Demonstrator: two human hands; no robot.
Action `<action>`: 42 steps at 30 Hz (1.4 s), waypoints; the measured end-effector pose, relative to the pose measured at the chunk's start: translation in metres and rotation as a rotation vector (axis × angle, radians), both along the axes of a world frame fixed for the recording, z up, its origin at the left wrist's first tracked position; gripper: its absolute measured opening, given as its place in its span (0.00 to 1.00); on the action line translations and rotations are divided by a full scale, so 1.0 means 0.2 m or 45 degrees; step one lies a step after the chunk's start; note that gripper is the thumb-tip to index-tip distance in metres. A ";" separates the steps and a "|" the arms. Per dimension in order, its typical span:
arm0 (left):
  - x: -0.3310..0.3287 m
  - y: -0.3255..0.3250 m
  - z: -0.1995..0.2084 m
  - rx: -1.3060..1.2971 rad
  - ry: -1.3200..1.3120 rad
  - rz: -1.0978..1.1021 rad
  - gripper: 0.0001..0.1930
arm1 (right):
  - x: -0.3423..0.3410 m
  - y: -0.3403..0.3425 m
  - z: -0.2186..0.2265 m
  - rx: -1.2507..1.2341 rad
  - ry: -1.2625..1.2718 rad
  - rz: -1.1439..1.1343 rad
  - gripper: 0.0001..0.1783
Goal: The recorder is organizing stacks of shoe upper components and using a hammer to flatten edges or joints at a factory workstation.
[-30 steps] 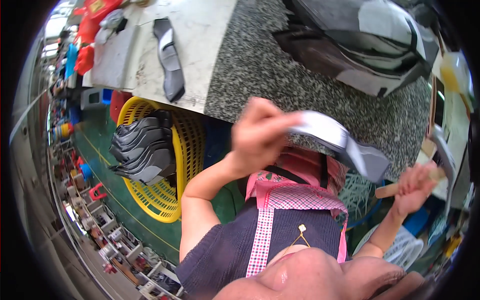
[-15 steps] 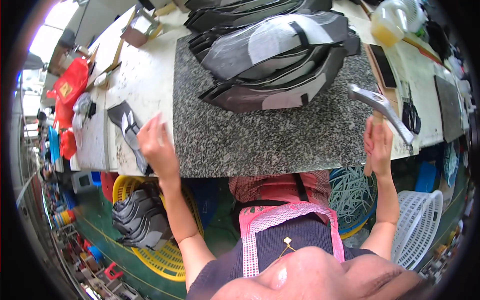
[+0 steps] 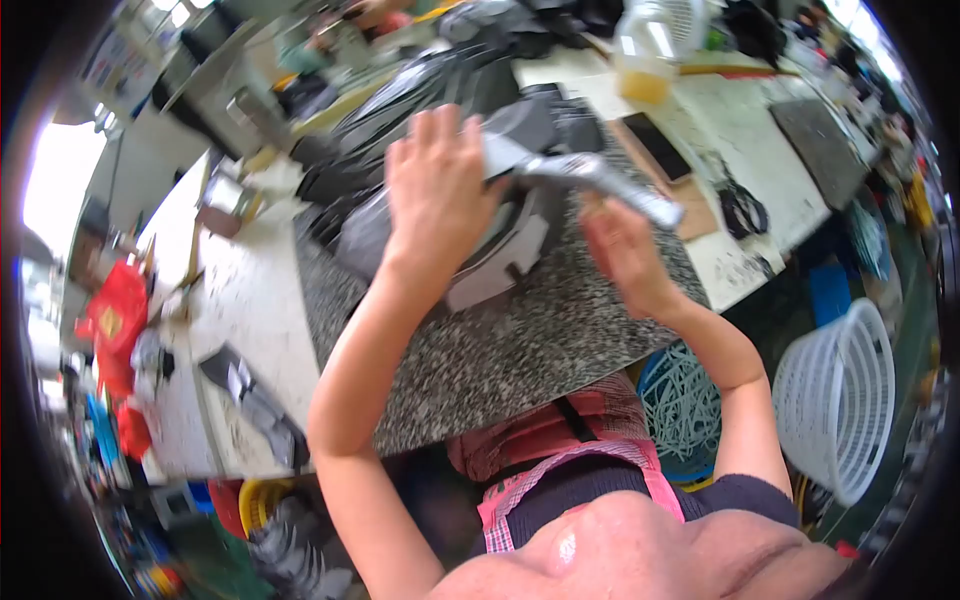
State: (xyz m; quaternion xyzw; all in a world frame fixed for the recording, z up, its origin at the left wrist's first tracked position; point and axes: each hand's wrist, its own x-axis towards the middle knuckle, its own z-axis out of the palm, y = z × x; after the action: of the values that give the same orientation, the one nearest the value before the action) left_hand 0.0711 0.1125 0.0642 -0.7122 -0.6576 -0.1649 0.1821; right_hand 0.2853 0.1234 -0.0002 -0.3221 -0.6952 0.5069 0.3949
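Note:
My left hand (image 3: 435, 190) lies with fingers stretched out on top of a stack of dark grey, curved sheet pieces (image 3: 365, 240). The stack rests on a speckled granite slab (image 3: 450, 365). To its right, my right hand (image 3: 628, 255) is wrapped round the handle of a hammer (image 3: 605, 182). The metal hammer head is above that hand, near the stack's right side; whether it touches the stack I cannot tell. A separate narrow grey piece (image 3: 255, 400) lies at the left of the white table.
Right of the slab lie a black phone (image 3: 655, 146) and dark-handled scissors (image 3: 742, 210). A clear jug with yellow liquid (image 3: 645, 60) stands at the back. Below the table are a white basket (image 3: 835, 400), a blue basket of pale strips (image 3: 682, 405) and a pile of grey pieces (image 3: 295, 550).
My left hand has gone from beside the loose narrow piece to the top of the stack. My right hand has carried the hammer left toward the stack. The whole view has tilted.

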 end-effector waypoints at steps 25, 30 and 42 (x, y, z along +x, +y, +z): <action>0.40 -0.87 -0.52 -0.621 -0.468 -0.438 0.39 | 0.11 -0.01 -0.12 -0.087 0.356 0.035 0.27; 0.42 -0.77 -0.48 -0.637 -0.484 -0.344 0.36 | 0.44 -0.16 -0.02 -0.072 -0.188 0.192 0.28; 0.43 -0.42 -0.65 -0.640 -0.856 -0.475 0.06 | 0.66 -0.42 -0.15 -0.315 -0.755 0.334 0.08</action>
State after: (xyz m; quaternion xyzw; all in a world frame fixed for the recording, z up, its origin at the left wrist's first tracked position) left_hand 0.1578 0.0293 -0.0664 -0.7474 -0.5603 -0.2523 -0.2525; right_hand 0.4175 0.0391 -0.0293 -0.4088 -0.7486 0.5179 0.0652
